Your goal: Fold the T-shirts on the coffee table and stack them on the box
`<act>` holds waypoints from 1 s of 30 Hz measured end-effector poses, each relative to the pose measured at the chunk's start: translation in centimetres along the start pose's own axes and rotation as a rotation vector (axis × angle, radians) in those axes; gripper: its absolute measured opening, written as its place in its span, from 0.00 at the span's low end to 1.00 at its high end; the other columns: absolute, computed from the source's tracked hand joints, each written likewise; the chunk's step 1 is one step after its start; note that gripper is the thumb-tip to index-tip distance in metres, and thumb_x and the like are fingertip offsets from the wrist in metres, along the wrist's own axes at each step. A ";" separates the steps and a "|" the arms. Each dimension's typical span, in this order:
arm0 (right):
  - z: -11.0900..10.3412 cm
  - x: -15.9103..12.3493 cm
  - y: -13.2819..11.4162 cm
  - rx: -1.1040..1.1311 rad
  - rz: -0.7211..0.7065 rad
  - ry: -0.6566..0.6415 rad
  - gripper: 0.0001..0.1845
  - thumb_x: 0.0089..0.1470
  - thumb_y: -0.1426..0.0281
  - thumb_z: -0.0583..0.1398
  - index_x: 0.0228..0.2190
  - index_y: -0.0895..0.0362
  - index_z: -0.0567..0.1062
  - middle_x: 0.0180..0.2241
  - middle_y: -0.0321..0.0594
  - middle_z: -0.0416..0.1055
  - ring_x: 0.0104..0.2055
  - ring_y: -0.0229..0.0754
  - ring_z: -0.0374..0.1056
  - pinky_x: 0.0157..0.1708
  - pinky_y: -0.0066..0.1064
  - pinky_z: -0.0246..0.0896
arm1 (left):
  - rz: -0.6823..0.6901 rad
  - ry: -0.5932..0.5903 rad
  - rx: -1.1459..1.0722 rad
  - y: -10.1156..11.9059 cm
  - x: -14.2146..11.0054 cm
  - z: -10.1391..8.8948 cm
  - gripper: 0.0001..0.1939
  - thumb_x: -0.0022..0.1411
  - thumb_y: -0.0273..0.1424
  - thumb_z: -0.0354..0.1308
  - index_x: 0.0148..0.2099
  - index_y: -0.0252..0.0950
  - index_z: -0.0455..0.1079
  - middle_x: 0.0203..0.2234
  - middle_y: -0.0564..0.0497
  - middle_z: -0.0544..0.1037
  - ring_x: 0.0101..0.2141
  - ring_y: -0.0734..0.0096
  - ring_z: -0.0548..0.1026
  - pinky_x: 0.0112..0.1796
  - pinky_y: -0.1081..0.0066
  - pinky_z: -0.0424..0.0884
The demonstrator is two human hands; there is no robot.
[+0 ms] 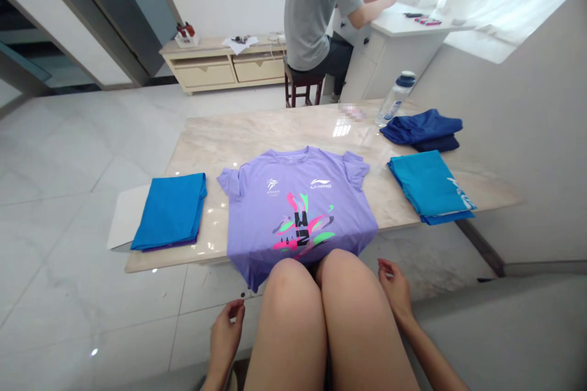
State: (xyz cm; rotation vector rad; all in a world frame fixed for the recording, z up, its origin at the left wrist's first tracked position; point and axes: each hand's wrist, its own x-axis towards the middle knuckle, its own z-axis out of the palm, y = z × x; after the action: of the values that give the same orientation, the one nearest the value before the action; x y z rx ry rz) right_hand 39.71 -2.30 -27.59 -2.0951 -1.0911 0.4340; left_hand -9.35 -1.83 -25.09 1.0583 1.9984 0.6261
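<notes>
A purple T-shirt (257,214) lies spread front up on the marble-patterned table, its collar away from me and its lower part hanging over the near edge by my knees. It bears white logos and a pink, green and black print. My left hand (224,337) hovers beside my left knee, below the shirt's hem, fingers loosely curled with nothing in them. Beside my right knee is my right hand (395,291), also empty, its fingers bent and slightly apart. Neither hand touches the shirt.
Folded blue cloth (172,211) lies left on the table (220,131). At the right are folded turquoise clothing (424,180), a dark blue garment (424,126) and a water bottle (395,99). Beyond, a person in grey (316,12) sits on a stool at a white counter (398,24).
</notes>
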 end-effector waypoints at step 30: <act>-3.7 26.1 -13.8 -0.503 -0.004 -0.116 0.27 0.65 0.59 0.69 0.58 0.61 0.78 0.52 0.54 0.82 0.56 0.58 0.77 0.51 0.38 0.69 | 0.963 0.065 0.669 23.3 15.8 4.7 0.34 0.81 0.43 0.41 0.78 0.31 0.65 0.77 0.37 0.63 0.77 0.46 0.60 0.76 0.44 0.52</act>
State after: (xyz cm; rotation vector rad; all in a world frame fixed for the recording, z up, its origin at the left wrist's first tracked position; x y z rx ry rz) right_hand 49.25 22.43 -14.15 -2.5255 -1.3820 0.3016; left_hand -0.32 24.21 -17.67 2.4821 1.6835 0.4418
